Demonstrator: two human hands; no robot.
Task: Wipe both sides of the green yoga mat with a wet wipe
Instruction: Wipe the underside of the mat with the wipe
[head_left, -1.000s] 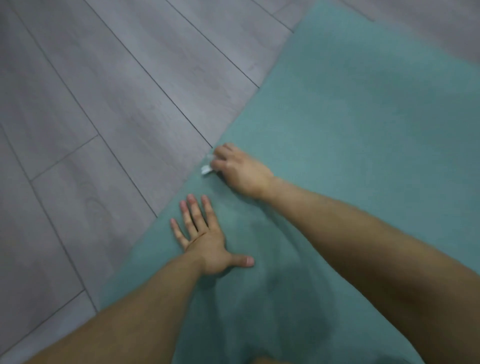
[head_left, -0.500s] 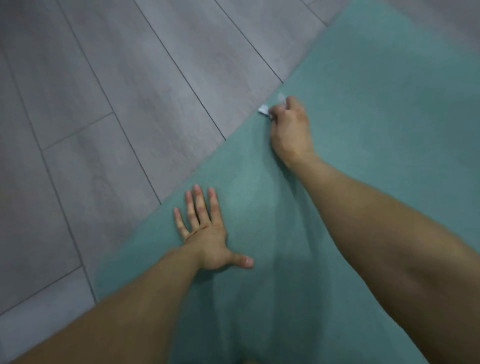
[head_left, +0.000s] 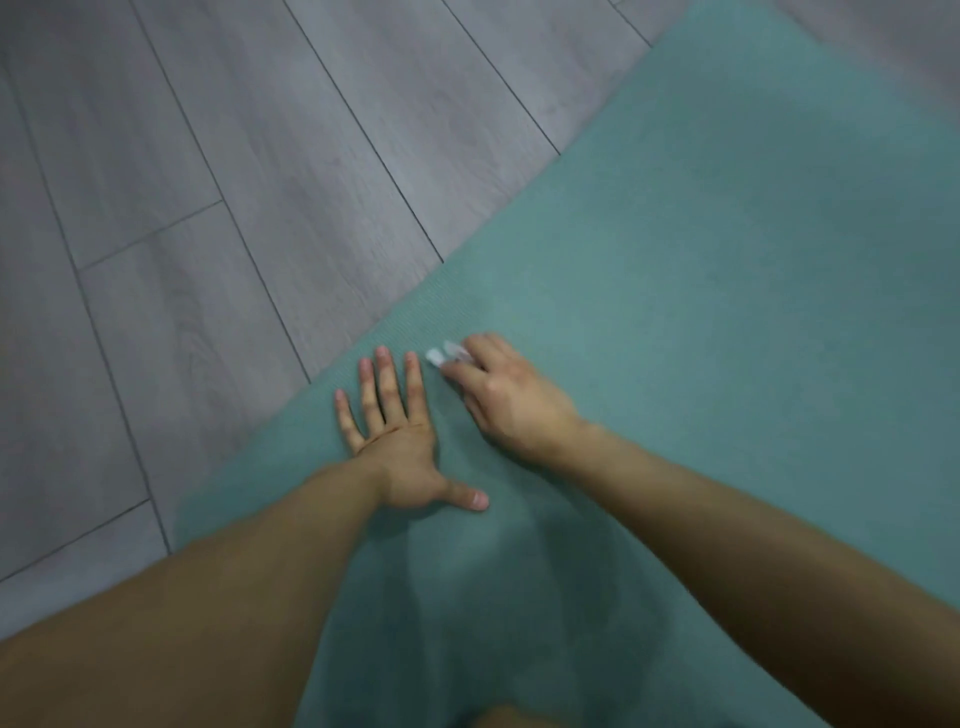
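A: What's at the far left?

B: Grey plank floor (head_left: 208, 208), filling the view from about 7 o'clock round to 12 o'clock, with its seams running on a slant.

A: And next?

B: The left hand (head_left: 400, 447), a little toward 7 o'clock of the centre. It lies palm down on the mat just inside the mat's edge. The fingers are straight and slightly spread, pointing to 12 o'clock, and the thumb sticks out toward 4 o'clock. It holds nothing.

A: Where's the wipe?

B: The wet wipe (head_left: 441, 356) is a small white wad just beside the left index fingertip, at its 2 o'clock. Only a bit of it shows, blurred, at 10 o'clock of the right hand (head_left: 509, 400).

A: How does that hand hold it?

B: The fingers are curled over it, holding it down against the mat, knuckles up. The forearm runs off toward 4 o'clock.

A: And the mat itself?

B: The green yoga mat (head_left: 727, 260) lies flat on the floor, covering everything from 1 o'clock round to 6 o'clock. Its long edge runs from 7 o'clock up to 1 o'clock.
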